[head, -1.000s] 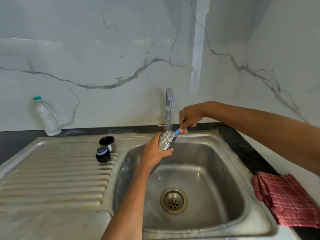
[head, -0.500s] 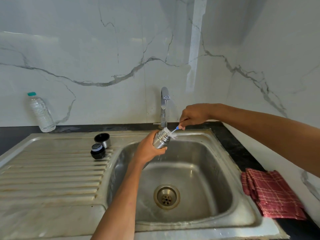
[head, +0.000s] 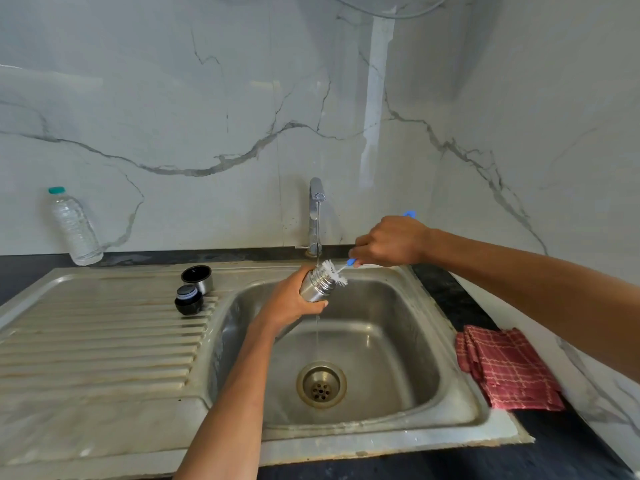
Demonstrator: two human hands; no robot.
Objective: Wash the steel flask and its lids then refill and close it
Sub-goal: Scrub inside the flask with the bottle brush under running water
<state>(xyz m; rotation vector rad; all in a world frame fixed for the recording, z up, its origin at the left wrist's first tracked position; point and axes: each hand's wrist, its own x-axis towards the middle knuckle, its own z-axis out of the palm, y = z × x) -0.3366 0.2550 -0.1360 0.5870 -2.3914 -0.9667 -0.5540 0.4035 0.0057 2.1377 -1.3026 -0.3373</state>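
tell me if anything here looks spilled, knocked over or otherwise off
Nothing stands out. The left hand holds the steel flask tilted over the sink, the right hand holds the bottle brush at its mouth. Both lids stand on the drainboard, the plastic bottle is upright, and the red cloth lies folded.

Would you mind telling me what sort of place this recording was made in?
Most likely a home kitchen: a steel sink with a ribbed drainboard and tap, set in a dark counter against a marble-look wall, with a checked red cloth beside it.
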